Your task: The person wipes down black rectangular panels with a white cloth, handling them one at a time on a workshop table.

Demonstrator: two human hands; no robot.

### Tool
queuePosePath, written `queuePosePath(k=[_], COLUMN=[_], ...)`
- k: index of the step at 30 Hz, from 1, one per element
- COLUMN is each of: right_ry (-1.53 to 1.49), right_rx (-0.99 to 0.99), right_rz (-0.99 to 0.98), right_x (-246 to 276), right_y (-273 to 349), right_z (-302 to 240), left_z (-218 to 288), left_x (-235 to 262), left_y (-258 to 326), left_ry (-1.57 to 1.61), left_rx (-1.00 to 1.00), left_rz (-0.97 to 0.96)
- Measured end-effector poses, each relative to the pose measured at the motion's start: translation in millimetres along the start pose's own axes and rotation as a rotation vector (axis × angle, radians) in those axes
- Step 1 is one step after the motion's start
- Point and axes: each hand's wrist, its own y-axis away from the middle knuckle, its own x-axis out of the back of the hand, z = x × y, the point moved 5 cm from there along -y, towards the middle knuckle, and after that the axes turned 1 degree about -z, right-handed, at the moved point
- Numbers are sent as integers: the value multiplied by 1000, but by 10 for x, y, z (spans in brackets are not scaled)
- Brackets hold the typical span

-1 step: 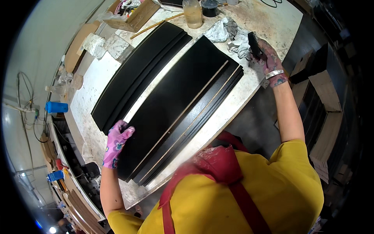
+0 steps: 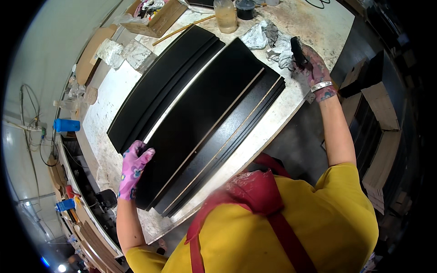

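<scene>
Both are gloved: my left hand [image 2: 135, 167] grips the lower-left end of a curved black panel [image 2: 205, 100], my right hand [image 2: 316, 68] clutches a black wad [image 2: 297, 51]. The panel lies over stacked black boards [image 2: 227, 129] on the white table [image 2: 275, 119], near crumpled rags [image 2: 279, 51].

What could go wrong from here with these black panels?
The upper black panel lies offset over the panels beneath, with the left hand at one end, so it might slide and scuff them. The right hand wears a stained glove and holds a dark pad; either could smudge the panel. The jar of liquid stands near the other black stack and might tip if knocked.
</scene>
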Motion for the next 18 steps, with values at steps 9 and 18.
queuePosePath(k=[9,18], right_ry=[131,810], right_rx=[73,-67], right_rz=[-209,-383], right_x=[870,-414], right_y=[-652,-427], right_z=[245,237], left_z=[869,553], left_x=[-890,-1490], left_y=[895,872], left_ry=[-736,-698], left_rx=[-593,-735], left_rz=[-55,168])
